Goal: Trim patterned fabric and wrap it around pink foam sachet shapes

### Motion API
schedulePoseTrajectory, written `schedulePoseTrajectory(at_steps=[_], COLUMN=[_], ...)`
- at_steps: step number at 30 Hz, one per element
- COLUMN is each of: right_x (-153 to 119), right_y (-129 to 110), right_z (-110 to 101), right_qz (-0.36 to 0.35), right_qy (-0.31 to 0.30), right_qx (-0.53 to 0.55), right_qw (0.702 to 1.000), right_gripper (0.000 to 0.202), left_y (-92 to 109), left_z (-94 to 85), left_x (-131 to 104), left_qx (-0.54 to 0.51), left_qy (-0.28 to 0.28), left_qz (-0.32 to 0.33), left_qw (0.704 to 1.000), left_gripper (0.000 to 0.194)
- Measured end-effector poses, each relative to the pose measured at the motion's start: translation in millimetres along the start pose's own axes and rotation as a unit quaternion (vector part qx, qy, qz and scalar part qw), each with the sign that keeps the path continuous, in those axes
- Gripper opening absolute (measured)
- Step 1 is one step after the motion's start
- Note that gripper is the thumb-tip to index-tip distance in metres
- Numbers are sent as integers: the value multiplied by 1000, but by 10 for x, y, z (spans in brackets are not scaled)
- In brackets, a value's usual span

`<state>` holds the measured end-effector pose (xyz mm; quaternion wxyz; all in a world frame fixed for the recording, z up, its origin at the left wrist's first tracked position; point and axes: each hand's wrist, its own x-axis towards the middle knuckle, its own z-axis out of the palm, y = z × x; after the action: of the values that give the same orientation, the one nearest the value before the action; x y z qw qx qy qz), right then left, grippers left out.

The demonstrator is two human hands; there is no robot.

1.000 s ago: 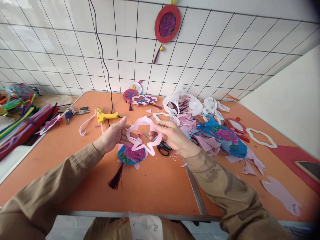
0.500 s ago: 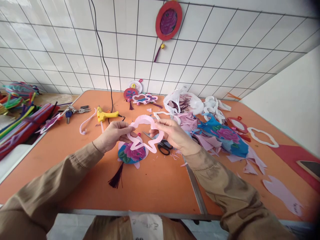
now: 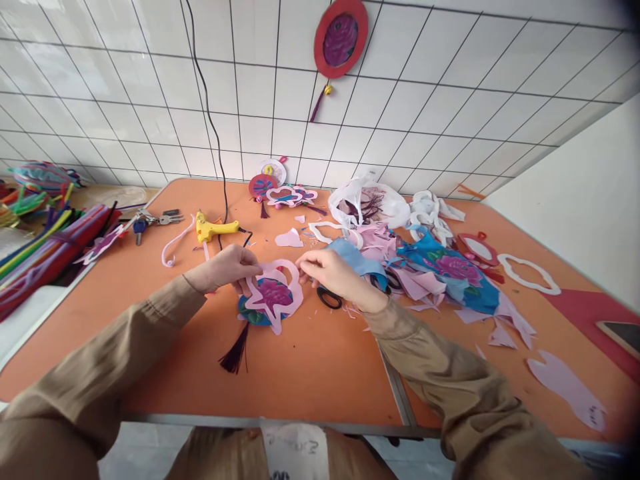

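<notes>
My left hand (image 3: 231, 268) is closed in a pinch on the upper left edge of a pink cut-out frame (image 3: 288, 265) with a wavy, pointed outline. At its upper right edge, the fingertips of my right hand (image 3: 333, 272) pinch the same frame. The frame lies over a fabric flower pendant (image 3: 277, 293), whose purple bloom shows through the opening. From the pendant's lower left hangs a dark purple tassel (image 3: 236, 353), spread on the orange table (image 3: 300, 380). Black-handled scissors (image 3: 329, 298) lie under my right wrist, their blades hidden.
A yellow glue gun (image 3: 215, 228) with a cord lies left, near keys (image 3: 167, 217) and pipe cleaners (image 3: 65, 247). Right are pink scraps (image 3: 420, 283), blue floral fabric (image 3: 455, 267) and a white plastic bag (image 3: 390, 207). A red oval ornament (image 3: 341, 39) hangs on the tiled wall.
Both hands have brought the pink frame down and left, from in front of the pendant's upper part to over its flower. A pink scrap and blue fabric behind the hands now show more.
</notes>
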<state>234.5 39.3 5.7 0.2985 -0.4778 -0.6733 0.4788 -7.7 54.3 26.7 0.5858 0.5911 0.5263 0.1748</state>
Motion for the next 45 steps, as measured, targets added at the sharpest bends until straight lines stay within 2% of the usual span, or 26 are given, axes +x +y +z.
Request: schedulePoseTrajectory(at_steps=[4,9,12,15,17,22,25,29,33,36,40,42,45], right_x=[5,6,8,12,18,44,58,67,60,55,53,46,22], right_y=[60,109,113,130,161,265,316,361,368,347,247,165,57], right_z=[94,176,179,189,217,315,355,384,393,374,290,231,166], right_qz=[9,-32,-41,-42,-47,-59,-66,-83,-98,-91,-102,-109,-78], right_qy=[-16,19,19,17,17,32,49,53,65,66,96,100,36], right_qx=[-12,-64,-88,-108,-121,-120,-126,-158,-189,-189,-150,-117,-38], right_qw=[1000,997,995,993,991,990,989,983,975,976,979,982,996], right_gripper=[9,8,9,11,11,11,13,19,18,17,22,24,25], left_y=[-114,-199,-199,-212,-245,-336,-341,-333,-371,-399,-370,-333,-282], left_z=[11,19,23,28,38,108,177,259,278,259,242,243,252], left_x=[26,-31,-64,-49,-17,46,54,68,107,130,111,80,27], left_qx=[18,17,92,196,249,329,356,376,358,298,56,-70,-159], left_qy=[-2,16,80,166,192,181,163,166,181,175,128,98,94], left_qz=[-15,-16,15,73,113,125,123,109,111,120,113,101,98], left_qw=[1000,1000,992,964,943,918,912,905,909,931,984,988,978], left_gripper=[20,26,25,26,25,31,27,18,10,13,21,27,37])
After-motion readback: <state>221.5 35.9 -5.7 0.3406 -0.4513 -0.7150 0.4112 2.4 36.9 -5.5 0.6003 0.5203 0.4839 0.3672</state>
